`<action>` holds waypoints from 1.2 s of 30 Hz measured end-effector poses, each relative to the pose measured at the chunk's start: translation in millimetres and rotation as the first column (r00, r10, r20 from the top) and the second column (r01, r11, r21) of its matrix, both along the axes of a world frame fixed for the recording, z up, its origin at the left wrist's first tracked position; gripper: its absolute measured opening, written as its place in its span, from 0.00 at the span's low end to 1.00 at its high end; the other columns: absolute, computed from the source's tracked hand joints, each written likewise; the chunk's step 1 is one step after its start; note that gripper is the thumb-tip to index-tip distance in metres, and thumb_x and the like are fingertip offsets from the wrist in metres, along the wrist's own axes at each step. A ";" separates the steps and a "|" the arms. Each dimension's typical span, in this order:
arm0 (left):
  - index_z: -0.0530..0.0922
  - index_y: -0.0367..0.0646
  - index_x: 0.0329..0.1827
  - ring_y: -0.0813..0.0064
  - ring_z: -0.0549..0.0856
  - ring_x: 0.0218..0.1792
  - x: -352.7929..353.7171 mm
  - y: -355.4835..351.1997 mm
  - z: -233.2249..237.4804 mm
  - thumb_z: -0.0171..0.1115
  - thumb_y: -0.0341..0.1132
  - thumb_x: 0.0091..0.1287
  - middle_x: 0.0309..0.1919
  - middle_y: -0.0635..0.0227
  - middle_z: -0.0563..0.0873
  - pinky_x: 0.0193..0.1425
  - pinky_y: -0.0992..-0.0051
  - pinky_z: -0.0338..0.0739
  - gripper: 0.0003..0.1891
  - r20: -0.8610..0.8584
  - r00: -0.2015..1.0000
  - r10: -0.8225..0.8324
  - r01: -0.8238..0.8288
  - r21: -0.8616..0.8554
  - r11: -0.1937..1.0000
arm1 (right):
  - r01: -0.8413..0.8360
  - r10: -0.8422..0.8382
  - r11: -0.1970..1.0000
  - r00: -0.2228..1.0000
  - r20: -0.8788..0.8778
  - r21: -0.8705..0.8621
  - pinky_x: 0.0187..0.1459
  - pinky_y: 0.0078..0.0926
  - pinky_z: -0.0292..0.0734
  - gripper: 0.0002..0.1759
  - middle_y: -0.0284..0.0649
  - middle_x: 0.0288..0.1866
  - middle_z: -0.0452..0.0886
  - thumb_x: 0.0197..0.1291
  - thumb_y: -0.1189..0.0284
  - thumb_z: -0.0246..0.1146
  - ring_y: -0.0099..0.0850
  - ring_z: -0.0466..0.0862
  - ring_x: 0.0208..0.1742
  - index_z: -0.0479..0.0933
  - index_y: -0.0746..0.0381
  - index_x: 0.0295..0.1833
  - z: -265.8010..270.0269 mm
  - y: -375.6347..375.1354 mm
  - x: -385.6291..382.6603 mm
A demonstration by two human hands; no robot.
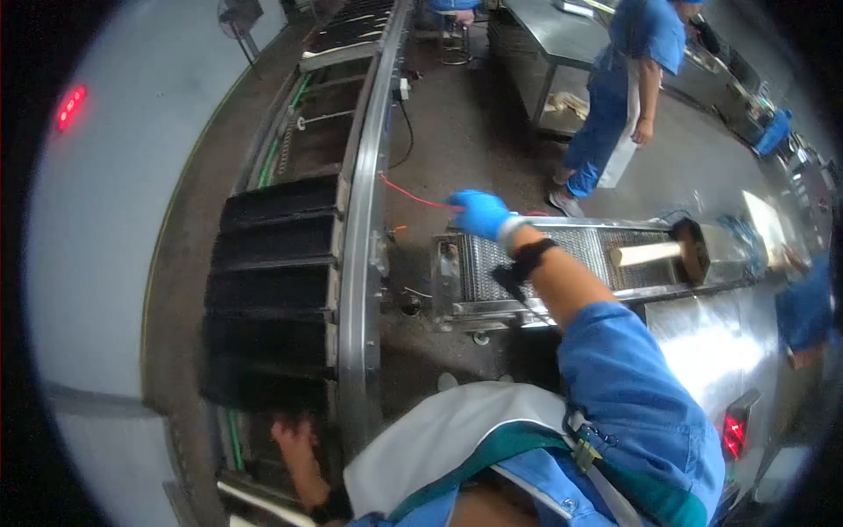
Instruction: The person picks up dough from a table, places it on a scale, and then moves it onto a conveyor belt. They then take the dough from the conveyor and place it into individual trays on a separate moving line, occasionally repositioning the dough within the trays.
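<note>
My right hand (481,214), in a blue glove, is stretched out beyond the near end of a small mesh conveyor (487,263). Its fingers are closed on a thin red cord (413,197), which runs left to the metal side rail (362,211) of a long conveyor. A dark band circles my right wrist. At lower left, my bare left hand (295,436) reaches over the long conveyor, slightly blurred, with fingers apart. Just above it lie black slats (272,290) of that conveyor; I see nothing in this hand.
A pale roll (645,254) lies on the mesh conveyor by a metal housing (724,250). A person in blue (615,97) stands near a steel table (562,35). Pale strips (347,48) lie on the conveyor's far end. A red display (734,435) is at lower right.
</note>
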State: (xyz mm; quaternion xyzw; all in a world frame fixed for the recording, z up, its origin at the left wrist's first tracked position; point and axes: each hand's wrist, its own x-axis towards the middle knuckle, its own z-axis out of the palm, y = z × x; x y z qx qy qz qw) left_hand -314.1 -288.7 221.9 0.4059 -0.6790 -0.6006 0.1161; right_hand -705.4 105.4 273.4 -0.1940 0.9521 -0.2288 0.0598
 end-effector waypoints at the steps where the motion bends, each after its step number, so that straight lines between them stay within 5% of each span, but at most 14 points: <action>1: 0.59 0.38 0.62 0.79 0.74 0.30 1.4 2.8 3.7 0.62 0.27 0.56 0.46 0.64 0.76 0.27 0.81 0.69 0.31 -0.001 1.000 -0.013 0.013 -0.004 1.000 | 0.101 -0.093 0.990 0.992 -0.080 0.096 0.52 0.38 0.75 0.17 0.48 0.50 0.79 0.53 0.70 0.59 0.46 0.79 0.51 0.78 0.57 0.51 -23.2 36.2 -8.3; 4: 0.58 0.38 0.63 0.78 0.75 0.33 7.2 20.2 11.9 0.61 0.25 0.54 0.47 0.63 0.75 0.28 0.81 0.69 0.32 -0.002 1.000 -0.022 0.022 -0.015 1.000 | 0.309 -0.255 0.832 0.951 -0.177 0.462 0.46 0.41 0.78 0.09 0.48 0.41 0.82 0.54 0.69 0.59 0.46 0.83 0.43 0.81 0.60 0.38 -42.0 151.9 10.6; 6: 0.58 0.38 0.63 0.77 0.75 0.34 12.6 7.3 -0.2 0.61 0.24 0.53 0.48 0.62 0.74 0.29 0.81 0.70 0.33 0.008 1.000 -0.011 0.011 -0.044 0.999 | 0.565 -0.535 0.747 0.824 -0.187 0.352 0.49 0.39 0.76 0.15 0.49 0.46 0.82 0.59 0.69 0.52 0.45 0.82 0.48 0.81 0.59 0.46 -46.8 214.8 39.7; 8: 0.63 0.36 0.60 0.71 0.77 0.37 27.6 -28.0 -45.6 0.65 0.28 0.51 0.45 0.61 0.75 0.37 0.75 0.72 0.32 0.006 0.995 -0.101 0.097 -0.351 0.931 | 0.516 -0.592 0.607 0.801 -0.090 0.605 0.52 0.41 0.75 0.17 0.48 0.52 0.80 0.60 0.65 0.53 0.45 0.81 0.51 0.79 0.59 0.51 -82.0 276.0 64.0; 9: 0.68 0.36 0.57 0.67 0.77 0.39 24.8 -37.4 -57.6 0.68 0.31 0.49 0.44 0.61 0.76 0.43 0.72 0.73 0.31 -0.016 0.986 -0.166 0.134 -0.521 0.843 | 0.507 -0.606 0.706 0.794 0.050 0.495 0.53 0.43 0.74 0.21 0.49 0.49 0.81 0.58 0.56 0.56 0.45 0.81 0.51 0.82 0.58 0.47 -100.4 298.9 75.2; 11: 0.72 0.35 0.54 0.63 0.78 0.42 -10.5 -39.8 -54.6 0.71 0.35 0.48 0.42 0.60 0.76 0.49 0.68 0.73 0.30 0.034 0.970 -0.240 0.191 -0.719 0.669 | 0.632 -0.686 0.643 0.726 -0.040 0.434 0.45 0.45 0.78 0.16 0.50 0.43 0.83 0.59 0.62 0.55 0.47 0.83 0.44 0.83 0.60 0.42 -57.2 273.2 111.5; 14: 0.71 0.35 0.55 0.63 0.77 0.43 -83.5 7.5 7.1 0.70 0.36 0.49 0.43 0.60 0.77 0.50 0.68 0.73 0.30 0.261 0.925 -0.275 0.374 -0.751 0.544 | 0.681 -0.591 0.659 0.731 -0.341 0.318 0.43 0.43 0.79 0.16 0.47 0.36 0.84 0.50 0.59 0.63 0.45 0.84 0.38 0.82 0.61 0.34 -112.9 279.7 107.8; 17: 0.71 0.36 0.56 0.63 0.77 0.44 -113.0 25.5 28.5 0.69 0.37 0.51 0.44 0.60 0.77 0.51 0.67 0.72 0.29 0.367 0.872 -0.325 0.483 -0.754 0.445 | 0.789 -0.691 0.569 0.612 -0.385 0.233 0.45 0.37 0.79 0.18 0.44 0.34 0.84 0.46 0.59 0.67 0.44 0.84 0.40 0.81 0.60 0.39 -106.1 259.9 119.8; 20: 0.70 0.36 0.57 0.62 0.77 0.45 -125.2 27.3 34.7 0.68 0.37 0.52 0.45 0.59 0.77 0.52 0.67 0.72 0.29 0.415 0.839 -0.352 0.535 -0.747 0.394 | 0.781 -0.772 0.617 0.624 -0.121 0.092 0.47 0.36 0.78 0.18 0.44 0.35 0.84 0.47 0.60 0.66 0.44 0.84 0.42 0.81 0.57 0.43 -41.3 242.7 161.1; 23: 0.69 0.36 0.58 0.62 0.76 0.46 -134.3 29.9 40.5 0.67 0.38 0.53 0.46 0.59 0.77 0.53 0.67 0.72 0.29 0.448 0.811 -0.376 0.572 -0.744 0.346 | 0.832 -0.860 0.471 0.507 0.060 -0.294 0.47 0.38 0.78 0.17 0.45 0.37 0.84 0.48 0.61 0.66 0.44 0.84 0.43 0.81 0.55 0.44 -20.1 251.0 162.5; 28: 0.68 0.36 0.59 0.61 0.76 0.48 -146.5 31.1 47.1 0.65 0.40 0.56 0.48 0.59 0.77 0.55 0.66 0.71 0.29 0.477 0.781 -0.402 0.603 -0.743 0.291 | 0.474 -0.641 0.698 0.748 -0.172 -0.536 0.46 0.39 0.76 0.23 0.50 0.40 0.81 0.42 0.64 0.67 0.48 0.81 0.43 0.78 0.61 0.47 95.9 189.3 135.7; 31: 0.68 0.37 0.60 0.61 0.76 0.50 -151.5 33.1 49.2 0.63 0.41 0.57 0.49 0.59 0.77 0.56 0.66 0.71 0.29 0.493 0.769 -0.408 0.617 -0.739 0.271 | 0.080 -0.414 0.688 0.859 -0.300 -0.721 0.47 0.36 0.76 0.24 0.48 0.41 0.80 0.41 0.66 0.67 0.42 0.81 0.43 0.78 0.61 0.48 174.1 141.1 128.3; 33: 0.67 0.37 0.60 0.60 0.75 0.50 -154.6 36.3 49.5 0.63 0.41 0.58 0.49 0.59 0.77 0.56 0.66 0.70 0.29 0.495 0.765 -0.412 0.621 -0.737 0.267 | -0.210 -0.268 0.445 0.896 -0.353 -0.871 0.44 0.32 0.79 0.21 0.42 0.40 0.84 0.41 0.70 0.68 0.34 0.83 0.39 0.79 0.61 0.45 209.8 95.7 124.9; 36: 0.67 0.37 0.61 0.60 0.75 0.52 -158.6 35.4 50.5 0.61 0.42 0.60 0.50 0.59 0.77 0.57 0.65 0.70 0.29 0.501 0.759 -0.416 0.627 -0.735 0.258 | -0.130 0.026 0.348 0.991 -0.129 -0.928 0.42 0.31 0.79 0.23 0.39 0.38 0.82 0.42 0.73 0.68 0.31 0.81 0.39 0.76 0.62 0.49 236.8 24.8 124.1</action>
